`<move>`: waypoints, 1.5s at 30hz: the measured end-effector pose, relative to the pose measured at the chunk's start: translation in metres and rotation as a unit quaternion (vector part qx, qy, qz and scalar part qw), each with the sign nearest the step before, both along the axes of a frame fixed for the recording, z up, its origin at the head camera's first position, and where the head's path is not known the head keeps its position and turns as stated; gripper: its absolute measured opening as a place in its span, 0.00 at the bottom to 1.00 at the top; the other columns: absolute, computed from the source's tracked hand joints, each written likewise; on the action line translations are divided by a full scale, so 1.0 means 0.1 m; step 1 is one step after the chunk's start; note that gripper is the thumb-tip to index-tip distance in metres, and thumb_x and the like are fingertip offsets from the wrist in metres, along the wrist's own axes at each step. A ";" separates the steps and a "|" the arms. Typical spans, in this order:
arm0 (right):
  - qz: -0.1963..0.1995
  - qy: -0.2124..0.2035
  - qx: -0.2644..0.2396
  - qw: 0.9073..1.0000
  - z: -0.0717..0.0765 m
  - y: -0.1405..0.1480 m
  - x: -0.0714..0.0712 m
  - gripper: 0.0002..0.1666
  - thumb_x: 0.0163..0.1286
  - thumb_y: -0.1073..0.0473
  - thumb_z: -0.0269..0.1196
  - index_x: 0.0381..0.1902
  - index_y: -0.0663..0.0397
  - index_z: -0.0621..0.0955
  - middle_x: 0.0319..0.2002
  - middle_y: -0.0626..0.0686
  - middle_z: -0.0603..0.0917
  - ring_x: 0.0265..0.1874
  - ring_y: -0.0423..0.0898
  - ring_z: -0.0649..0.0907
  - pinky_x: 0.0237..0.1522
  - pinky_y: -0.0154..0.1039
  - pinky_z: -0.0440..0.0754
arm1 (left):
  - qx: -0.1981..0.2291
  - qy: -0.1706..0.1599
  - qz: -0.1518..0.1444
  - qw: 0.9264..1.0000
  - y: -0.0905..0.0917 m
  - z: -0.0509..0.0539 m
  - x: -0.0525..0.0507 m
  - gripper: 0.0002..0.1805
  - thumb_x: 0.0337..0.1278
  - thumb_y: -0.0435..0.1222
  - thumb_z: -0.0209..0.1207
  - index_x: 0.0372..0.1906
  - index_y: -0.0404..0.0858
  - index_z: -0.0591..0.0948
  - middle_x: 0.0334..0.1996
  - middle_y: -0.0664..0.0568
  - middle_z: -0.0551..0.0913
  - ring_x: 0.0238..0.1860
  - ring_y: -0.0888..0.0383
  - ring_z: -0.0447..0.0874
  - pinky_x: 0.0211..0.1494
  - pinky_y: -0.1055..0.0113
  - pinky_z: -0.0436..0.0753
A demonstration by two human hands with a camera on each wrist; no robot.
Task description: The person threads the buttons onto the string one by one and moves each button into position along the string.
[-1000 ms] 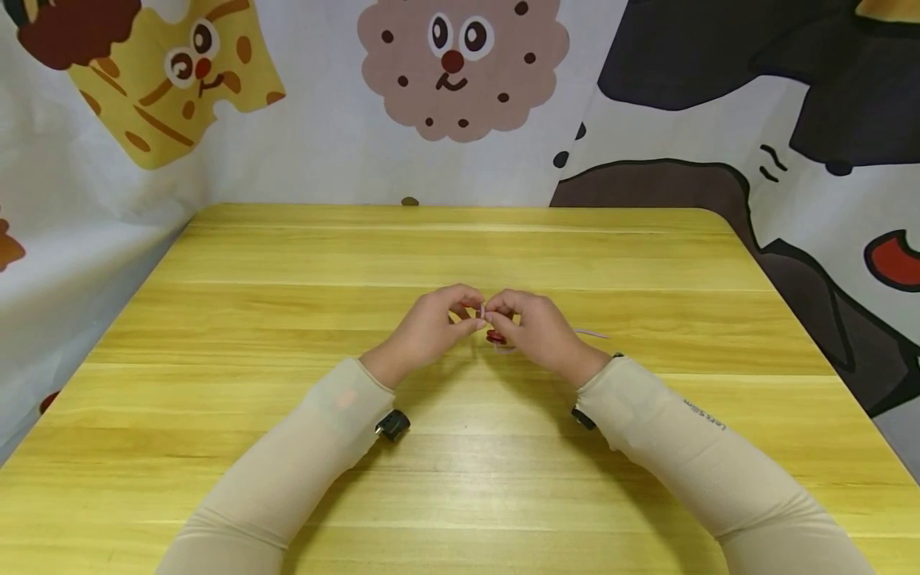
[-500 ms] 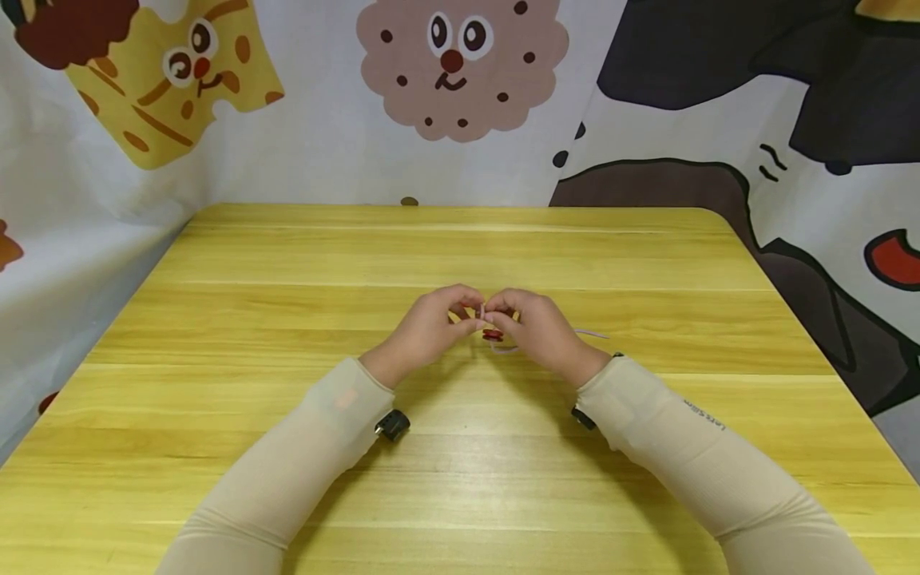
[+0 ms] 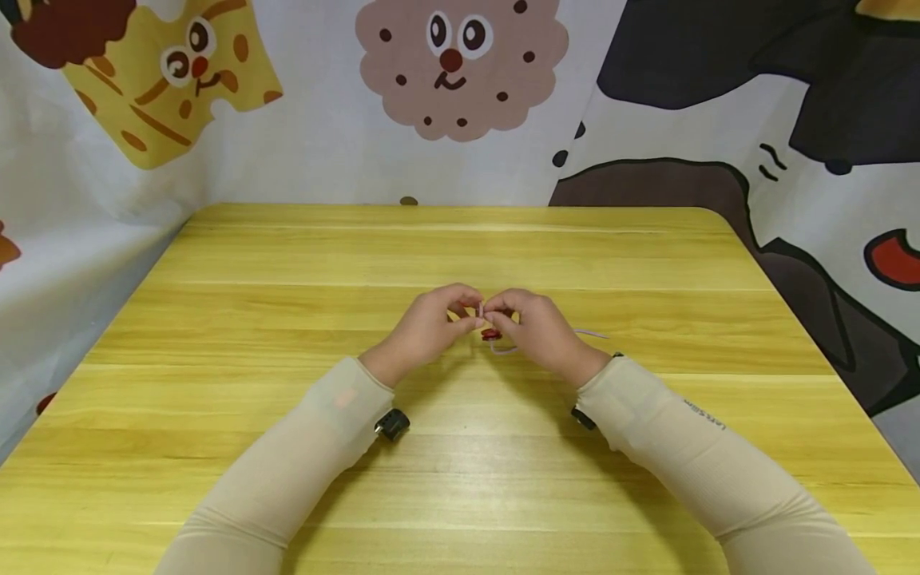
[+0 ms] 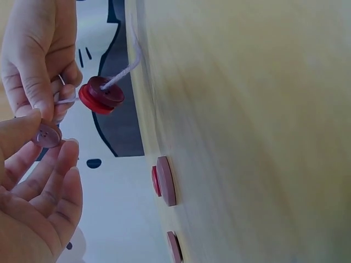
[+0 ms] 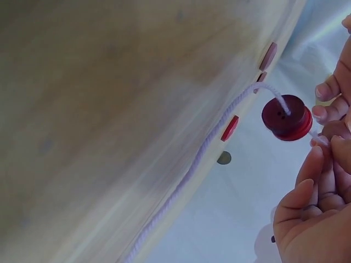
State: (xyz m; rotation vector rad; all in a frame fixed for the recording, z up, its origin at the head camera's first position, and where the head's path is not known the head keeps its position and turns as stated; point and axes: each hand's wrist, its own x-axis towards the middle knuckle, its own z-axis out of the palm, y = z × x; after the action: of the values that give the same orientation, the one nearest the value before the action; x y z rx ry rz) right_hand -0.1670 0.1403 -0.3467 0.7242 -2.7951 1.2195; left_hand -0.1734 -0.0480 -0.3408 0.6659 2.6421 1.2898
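My left hand pinches a dusty-pink button with small holes between thumb and fingers. Close against it, my right hand pinches a pale lilac cord near the button; whether the cord's tip is in a hole is hidden by the fingers. Below the hands a dark red button and a bright red button hang threaded on the cord, face to face. From them the cord runs down to the table, passes under the right hand and shows again to its right.
Beyond the hands, several loose buttons lie on the wooden table, among them a pink one, a red one and a mauve one. A printed cloth hangs behind the table's far edge.
The hanging red buttons have swung slightly left and turned in the head view. Both hands stay nearly in place with their pinches.
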 end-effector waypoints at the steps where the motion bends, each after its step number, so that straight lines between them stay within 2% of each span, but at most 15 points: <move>1: -0.001 -0.001 -0.001 1.000 0.00 0.00 0.00 0.07 0.70 0.62 0.61 0.43 0.57 0.84 0.40 0.51 0.84 0.31 0.43 0.81 0.31 0.36 0.77 | 0.003 -0.004 0.001 1.000 0.00 0.00 0.00 0.17 0.64 0.36 0.61 0.56 0.36 0.77 0.50 0.48 0.82 0.46 0.54 0.80 0.48 0.61 0.80; 6: -0.011 -0.005 0.003 1.000 0.02 0.01 0.00 0.07 0.71 0.61 0.60 0.43 0.54 0.83 0.38 0.49 0.83 0.30 0.46 0.79 0.30 0.38 0.75 | 0.019 -0.023 0.011 0.999 0.00 0.01 0.01 0.14 0.63 0.36 0.61 0.51 0.38 0.76 0.48 0.49 0.81 0.45 0.55 0.79 0.41 0.64 0.81; 12: -0.016 -0.009 0.000 1.000 0.03 0.01 0.01 0.07 0.71 0.61 0.60 0.42 0.54 0.83 0.38 0.49 0.84 0.29 0.47 0.78 0.30 0.38 0.75 | 0.012 -0.007 0.011 1.000 0.00 0.02 0.02 0.06 0.62 0.36 0.62 0.41 0.40 0.79 0.41 0.53 0.82 0.40 0.57 0.79 0.35 0.67 0.79; 20: -0.020 -0.015 -0.005 1.000 0.03 0.01 0.00 0.07 0.71 0.61 0.60 0.43 0.55 0.83 0.38 0.51 0.85 0.30 0.48 0.80 0.30 0.37 0.76 | 0.010 0.005 0.001 1.000 0.00 0.01 0.02 0.07 0.65 0.37 0.60 0.44 0.40 0.80 0.43 0.53 0.83 0.43 0.57 0.79 0.44 0.64 0.80; 27: -0.019 -0.007 -0.003 1.000 0.04 0.01 0.01 0.07 0.71 0.63 0.60 0.43 0.56 0.84 0.39 0.52 0.85 0.30 0.47 0.80 0.30 0.37 0.75 | 0.010 0.000 -0.002 1.000 -0.01 0.02 0.03 0.07 0.69 0.34 0.54 0.47 0.39 0.79 0.46 0.50 0.83 0.46 0.55 0.80 0.49 0.61 0.80; 30: -0.018 -0.010 -0.003 1.000 0.03 0.01 0.01 0.07 0.71 0.62 0.60 0.42 0.55 0.84 0.40 0.52 0.85 0.30 0.47 0.80 0.29 0.36 0.75 | 0.006 -0.003 0.001 1.000 -0.01 0.02 0.03 0.06 0.69 0.33 0.54 0.46 0.39 0.79 0.46 0.49 0.83 0.43 0.56 0.80 0.44 0.63 0.80; 35: -0.018 -0.014 -0.005 1.000 0.03 0.01 0.01 0.07 0.71 0.62 0.60 0.42 0.54 0.84 0.39 0.51 0.85 0.29 0.48 0.79 0.28 0.37 0.74 | -0.002 0.000 0.004 1.000 0.00 0.02 0.02 0.04 0.69 0.32 0.54 0.42 0.39 0.80 0.44 0.49 0.83 0.32 0.56 0.76 0.33 0.67 0.77; 38: -0.017 -0.012 -0.005 1.000 0.03 0.01 0.00 0.07 0.71 0.61 0.60 0.41 0.54 0.84 0.38 0.52 0.85 0.29 0.49 0.78 0.28 0.37 0.74 | -0.008 0.007 0.004 1.000 0.00 0.02 0.02 0.04 0.68 0.32 0.55 0.41 0.39 0.80 0.42 0.50 0.83 0.29 0.56 0.74 0.32 0.69 0.76; 41: -0.016 -0.015 -0.005 1.000 0.03 0.01 0.00 0.07 0.71 0.61 0.60 0.41 0.54 0.84 0.38 0.53 0.85 0.29 0.49 0.78 0.27 0.37 0.74 | -0.011 0.009 0.005 1.000 0.00 0.02 0.02 0.04 0.67 0.31 0.56 0.40 0.38 0.81 0.41 0.51 0.83 0.32 0.56 0.77 0.34 0.68 0.77; 45: -0.017 -0.023 -0.008 1.000 0.03 0.01 0.00 0.07 0.71 0.60 0.60 0.42 0.54 0.84 0.38 0.53 0.85 0.29 0.49 0.79 0.27 0.37 0.74 | -0.017 0.010 0.007 1.000 0.01 0.03 0.02 0.03 0.65 0.31 0.58 0.40 0.38 0.81 0.41 0.51 0.84 0.42 0.56 0.80 0.41 0.66 0.79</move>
State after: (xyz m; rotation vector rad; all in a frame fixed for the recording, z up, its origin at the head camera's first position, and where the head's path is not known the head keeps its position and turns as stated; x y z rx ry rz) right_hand -0.1671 0.1414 -0.3441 0.6521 -2.8172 1.2682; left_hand -0.1718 -0.0468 -0.3381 0.6609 2.6825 1.2458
